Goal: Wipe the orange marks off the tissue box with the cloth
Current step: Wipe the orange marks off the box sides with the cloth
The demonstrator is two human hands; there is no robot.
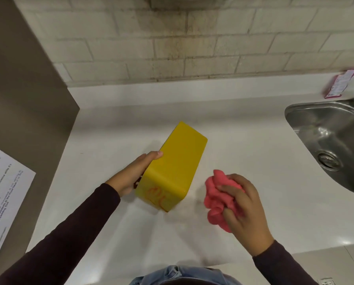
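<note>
Step in hand: getting ready to wipe. By the look of it the cloth has not yet reached the box.
Tissue box: the yellow tissue box lies at an angle mid-bench, its near end turned toward the front edge.
Orange marks: the orange marks are scribbled on that near end face and look unwiped.
Left hand: the left hand grips the box's left side, thumb along the top edge.
Right hand: the right hand has its fingers curled round the bunched pink cloth, just beside the box's right corner and not touching it.
Next move: probably bring the cloth across to the near face and rub, with the left hand bracing the box so that it does not slide.
Surface: a smooth white bench with a steel sink set in toward its right edge.
Room: a pale tiled wall runs behind the back edge, and a brown panel with a printed sheet stands at the left edge.
</note>
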